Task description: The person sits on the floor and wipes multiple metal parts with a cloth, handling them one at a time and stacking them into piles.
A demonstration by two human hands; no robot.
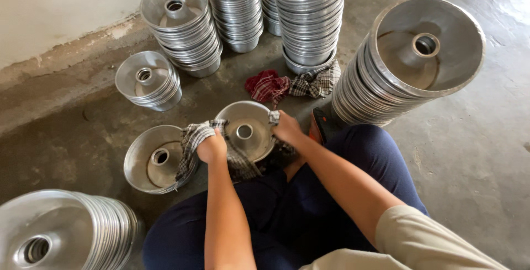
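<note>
While the person sits cross-legged on the concrete floor (469, 154), 1 aluminium ring mould (245, 129) rests tilted in the lap, its open side and central tube turned up toward the camera, probably so the inside stays in reach. The left hand (212, 148) is closed on a checked cloth (193, 140) pressed against the mould's near rim, and the cloth drapes over that edge. The right hand (287, 127) clamps the opposite rim, seemingly steadying the mould against the pressure. Just left of the knee, a second mould (152, 159) lies open side up on the floor, partly under the hanging cloth. Stacks of like moulds ring the spot within arm's reach: 1 leaning stack at right (408, 60), tall ones ahead (306, 16), 1 at lower left (61, 234). Spare rags (292, 84), 1 red and 1 checked, lie crumpled beyond the held mould.
</note>
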